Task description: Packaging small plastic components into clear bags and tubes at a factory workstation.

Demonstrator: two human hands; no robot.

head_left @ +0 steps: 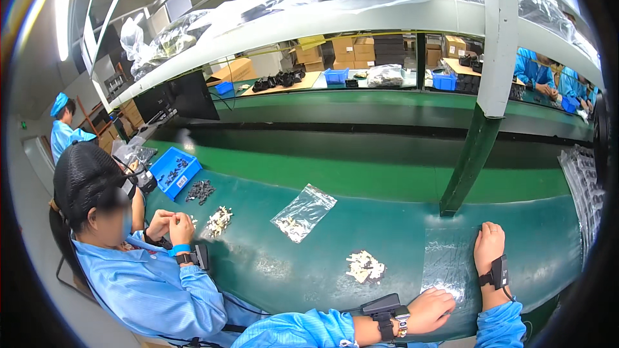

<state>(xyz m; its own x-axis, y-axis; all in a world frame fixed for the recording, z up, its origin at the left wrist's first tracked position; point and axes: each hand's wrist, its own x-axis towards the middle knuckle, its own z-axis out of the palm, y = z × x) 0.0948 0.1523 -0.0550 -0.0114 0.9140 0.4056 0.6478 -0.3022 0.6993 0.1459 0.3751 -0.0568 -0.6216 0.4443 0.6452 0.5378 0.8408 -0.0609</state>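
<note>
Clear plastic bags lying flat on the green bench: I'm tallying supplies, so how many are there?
2 lie flat: one clear bag mid-bench holding a few small parts, one clear bag between the left hand and right hand. A stack at the right edge cannot be counted.

On the table [387, 219], a plastic sheet [449, 261] lies flat between the person's two hands: the left hand [431, 309] rests on its near left corner, the right hand [489, 245] along its right edge. Just left of the sheet lies a small heap of parts [364, 266]. Further left and farther back lies a clear bag [303, 212]. Beyond that, in front of a co-worker's hands [171, 225], lie another heap of parts [219, 221], a pile of darker parts [200, 191] behind it, and a tray [174, 171] behind that. A stack of bags [583, 187] lies at the far right.
</note>
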